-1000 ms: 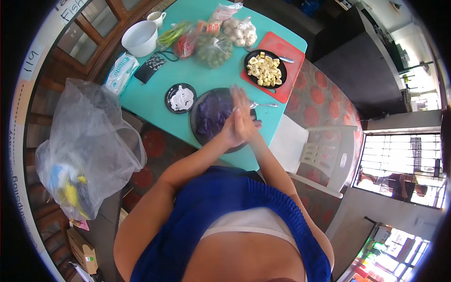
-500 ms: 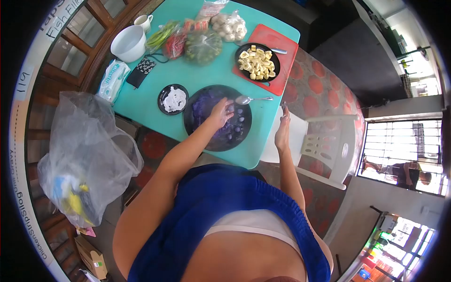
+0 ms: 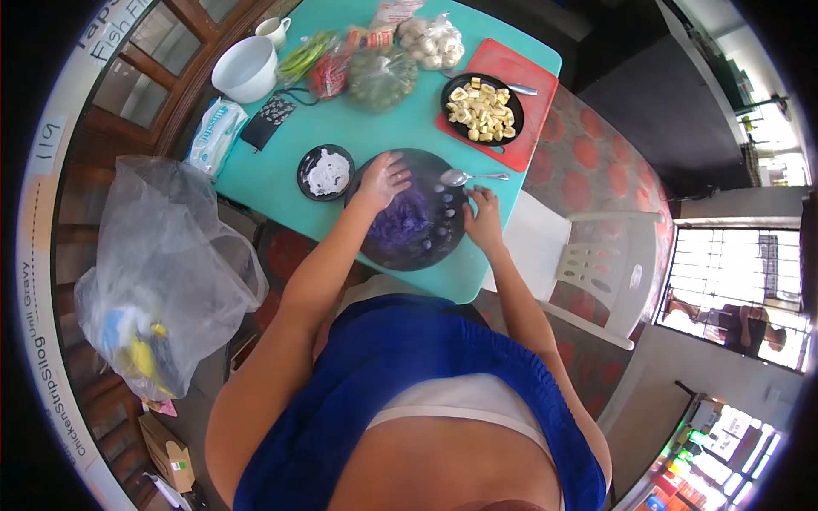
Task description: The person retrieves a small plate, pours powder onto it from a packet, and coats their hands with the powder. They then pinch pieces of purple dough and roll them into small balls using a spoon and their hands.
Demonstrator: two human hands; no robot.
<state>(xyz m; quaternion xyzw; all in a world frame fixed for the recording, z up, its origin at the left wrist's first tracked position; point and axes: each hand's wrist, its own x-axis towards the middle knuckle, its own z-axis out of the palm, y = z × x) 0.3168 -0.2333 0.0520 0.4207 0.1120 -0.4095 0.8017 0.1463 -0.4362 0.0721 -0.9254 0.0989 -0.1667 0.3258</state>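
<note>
A large dark round plate [image 3: 375, 243] lies near the front edge of the table, holding a crumbly purple mass [image 3: 400, 223] and several small purple balls [image 3: 449, 212] along its right side. Over the plate's upper left part is my left hand [image 3: 386, 180], its fingers spread and nothing visible in them. My right hand [image 3: 483, 215] is by the plate's right rim, fingers apart and slightly bent; I cannot tell whether it touches the rim. A metal spoon [image 3: 456, 177] rests at the plate's upper right rim. To the left stands a small black bowl of white powder [image 3: 329, 173].
Cut bananas fill a black plate [image 3: 482, 109] on a red cutting board [image 3: 532, 128], beside a knife [image 3: 521, 88]. Bagged vegetables [image 3: 382, 78], a white tub [image 3: 245, 68], a mug [image 3: 273, 32] and a wipes pack [image 3: 216, 136] line the back left. A white chair [image 3: 596, 264] stands right.
My left hand has moved toward the plate's upper left. My right hand has come in from beyond the table's right edge to the plate's right rim. The view has shifted slightly.
</note>
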